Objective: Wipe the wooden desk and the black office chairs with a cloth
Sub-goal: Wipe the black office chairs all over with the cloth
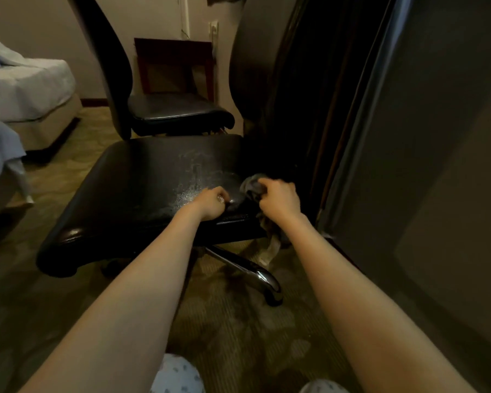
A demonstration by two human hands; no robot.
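Cloth [252, 186], grey and bunched, is clenched in the fingers of the right hand [279, 198] at the right edge of the nearer black office chair's seat [142, 194], on the side closest to the desk. A loose tail of it hangs below the wrist, past the seat's edge toward the carpet [238, 330]. The left hand [210, 204] rests on the seat just beside it with its fingers curled under. A small glint shows there, but in the dim light it cannot be told whether the hand holds anything. A speckled, damp-looking patch lies on the seat ahead of both hands. The chrome chair base [247, 269] shows beneath. A second black chair [179, 112] stands just behind, and the dark wooden desk [346, 114] rises close on the right.

Three things could go wrong. The dangling tail could drag on the carpet or snag the base. A firm push could roll the chair into the desk or the second chair. The tightly bunched cloth could smear the damp patch and leave streaks.
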